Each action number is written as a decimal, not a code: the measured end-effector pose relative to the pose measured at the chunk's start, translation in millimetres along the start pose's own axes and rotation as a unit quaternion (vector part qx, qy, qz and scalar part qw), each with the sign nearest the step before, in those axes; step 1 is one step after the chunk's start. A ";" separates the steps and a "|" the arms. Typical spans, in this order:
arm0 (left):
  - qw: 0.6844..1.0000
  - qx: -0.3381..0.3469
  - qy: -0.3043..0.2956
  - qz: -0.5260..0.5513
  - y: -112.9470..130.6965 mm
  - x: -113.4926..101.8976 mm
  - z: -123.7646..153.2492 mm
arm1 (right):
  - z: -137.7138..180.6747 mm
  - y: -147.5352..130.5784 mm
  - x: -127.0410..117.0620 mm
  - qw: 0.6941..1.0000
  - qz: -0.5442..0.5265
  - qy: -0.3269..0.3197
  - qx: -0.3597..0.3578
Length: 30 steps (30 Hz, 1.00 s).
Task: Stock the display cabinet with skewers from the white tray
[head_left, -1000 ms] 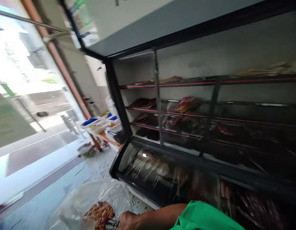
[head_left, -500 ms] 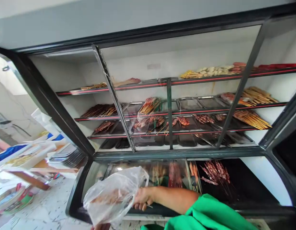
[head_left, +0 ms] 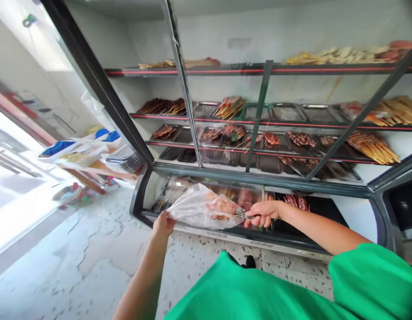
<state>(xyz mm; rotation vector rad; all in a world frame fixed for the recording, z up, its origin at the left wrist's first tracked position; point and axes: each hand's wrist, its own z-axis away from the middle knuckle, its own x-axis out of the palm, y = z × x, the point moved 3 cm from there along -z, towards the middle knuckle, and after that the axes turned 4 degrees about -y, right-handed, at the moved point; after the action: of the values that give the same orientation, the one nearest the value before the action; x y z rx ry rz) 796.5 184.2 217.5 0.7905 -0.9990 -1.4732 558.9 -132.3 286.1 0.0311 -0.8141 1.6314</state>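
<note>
A clear plastic bag with skewered food inside stretches sideways between my two hands, in front of the curved glass of the display cooler. My right hand grips the bunched skewer sticks at the bag's mouth. My left hand pinches the bag's closed end at the left. Both arms reach out from a green shirt.
The cooler's shelves carry metal trays with several kinds of skewers behind sliding glass frames. To the left, a low table holds white trays and stacked plates. The speckled, cracked floor runs toward a bright doorway at far left.
The view has swung from the doorway to face the cooler. The bag has risen from low at my side and now lies stretched level, with my left hand newly holding its far end.
</note>
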 end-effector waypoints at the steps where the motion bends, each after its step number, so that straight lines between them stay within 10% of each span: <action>1: 1.000 0.002 -0.006 -0.007 -2.7 10.3 -2.7 | 6.8 6.6 -1.7 1.000 -0.022 0.003 0.004; 14: 0.937 0.194 -0.176 -0.231 14.3 141.1 28.1 | 47.3 61.7 -58.0 0.998 -0.030 -0.051 -0.002; 23: 0.988 0.063 0.000 -0.143 -3.1 103.6 15.1 | 67.4 87.6 -63.1 0.992 -0.033 -0.105 -0.058; 30: 0.994 0.050 -0.008 -0.097 -21.1 99.2 19.1 | 34.1 96.9 -42.0 0.986 -0.016 -0.144 -0.086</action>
<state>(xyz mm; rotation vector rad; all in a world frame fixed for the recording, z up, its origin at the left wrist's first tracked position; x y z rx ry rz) 756.4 89.2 211.9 0.9720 -1.0379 -1.6051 470.5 -185.9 246.0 0.1603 -1.1682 1.5406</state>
